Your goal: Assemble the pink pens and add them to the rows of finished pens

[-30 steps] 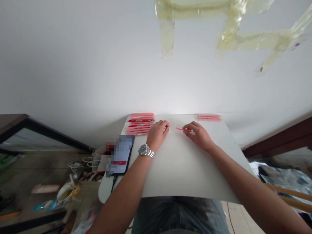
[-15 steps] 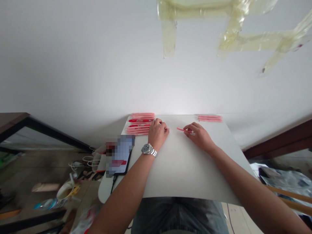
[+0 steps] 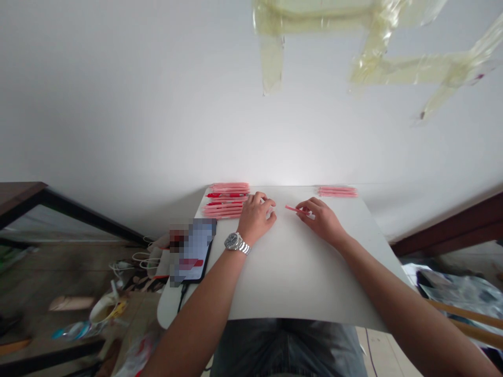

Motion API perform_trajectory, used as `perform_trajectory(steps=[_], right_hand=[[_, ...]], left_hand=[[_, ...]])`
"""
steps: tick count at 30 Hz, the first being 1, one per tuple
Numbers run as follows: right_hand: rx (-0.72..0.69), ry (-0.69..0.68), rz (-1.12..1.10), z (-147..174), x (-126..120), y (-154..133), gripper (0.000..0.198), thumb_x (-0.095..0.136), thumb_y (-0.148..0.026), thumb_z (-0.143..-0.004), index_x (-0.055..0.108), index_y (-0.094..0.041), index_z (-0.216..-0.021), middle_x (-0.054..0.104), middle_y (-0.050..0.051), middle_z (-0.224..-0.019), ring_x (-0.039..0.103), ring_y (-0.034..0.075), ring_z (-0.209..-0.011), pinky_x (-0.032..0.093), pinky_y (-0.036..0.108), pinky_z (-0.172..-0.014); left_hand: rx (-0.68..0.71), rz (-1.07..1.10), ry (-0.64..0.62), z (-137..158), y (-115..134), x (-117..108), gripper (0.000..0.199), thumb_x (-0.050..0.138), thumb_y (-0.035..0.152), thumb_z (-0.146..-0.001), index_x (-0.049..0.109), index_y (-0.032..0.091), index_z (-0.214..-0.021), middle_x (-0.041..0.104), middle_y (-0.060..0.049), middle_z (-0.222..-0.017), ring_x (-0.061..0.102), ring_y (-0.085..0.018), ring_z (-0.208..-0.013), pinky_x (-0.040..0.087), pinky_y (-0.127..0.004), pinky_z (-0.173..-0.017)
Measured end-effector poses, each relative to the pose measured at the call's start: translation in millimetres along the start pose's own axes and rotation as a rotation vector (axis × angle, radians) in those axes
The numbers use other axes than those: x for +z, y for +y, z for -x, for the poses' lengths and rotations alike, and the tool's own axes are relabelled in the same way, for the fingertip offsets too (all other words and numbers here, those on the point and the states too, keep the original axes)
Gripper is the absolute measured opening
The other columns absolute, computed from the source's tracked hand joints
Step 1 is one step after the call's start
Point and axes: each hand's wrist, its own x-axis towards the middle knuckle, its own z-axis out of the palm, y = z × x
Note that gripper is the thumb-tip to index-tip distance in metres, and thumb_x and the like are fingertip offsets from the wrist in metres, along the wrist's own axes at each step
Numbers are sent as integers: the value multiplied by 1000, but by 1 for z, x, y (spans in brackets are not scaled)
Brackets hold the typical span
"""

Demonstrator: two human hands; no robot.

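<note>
My right hand pinches a pink stick, frame centre.
Left hand half-curled; can't tell if it grips anything.

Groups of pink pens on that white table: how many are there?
2. The larger pink pen group lies beside the left hand; the smaller group lies near the far right corner of the white table. The arms may hide others.
</note>
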Motion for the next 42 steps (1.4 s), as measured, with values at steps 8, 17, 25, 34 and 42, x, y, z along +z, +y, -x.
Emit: perform_trajectory(steps=[8,17,25,34,42], right_hand=[[-9,1,-7,0,0,0,15,63,-27,-97,70,-26,-110,66,5,-95,64,22,-87,52,35,-78],[-3,0,-18,0,2,1,15,62,-28,-97,70,-26,-110,66,6,-95,65,22,-87,52,34,-78],[18,-20,-90,0,4,-1,16,62,-31,-98,70,-24,-109,65,6,-94,64,20,-85,52,33,-77],[16,3,-105,0,5,0,15,62,-33,-98,70,-25,-108,65,5,-93,63,19,-81,52,33,-75],[16,26,-124,-1,3,-4,16,62,-34,-99,70,-24,-107,63,5,-92,62,18,-79,52,32,-74]], left_hand=[[25,-5,-24,1,-3,3,21,68,20,-83,73,27,-102,58,-7,-117,51,-27,-107,46,-45,-98],[14,47,-9,0,0,2,21,68,22,-88,69,25,-108,61,-7,-118,56,-26,-111,48,-42,-102],[-23,413,39,0,2,8,31,59,9,-88,61,25,-115,67,-1,-100,64,-15,-90,56,-28,-83],[-18,461,133,-3,3,5,24,56,15,-96,73,24,-111,71,-4,-102,60,-13,-76,53,-26,-75],[-81,578,122,-5,2,5,14,60,34,-100,68,23,-101,75,-1,-96,67,-14,-84,52,-25,-76]])
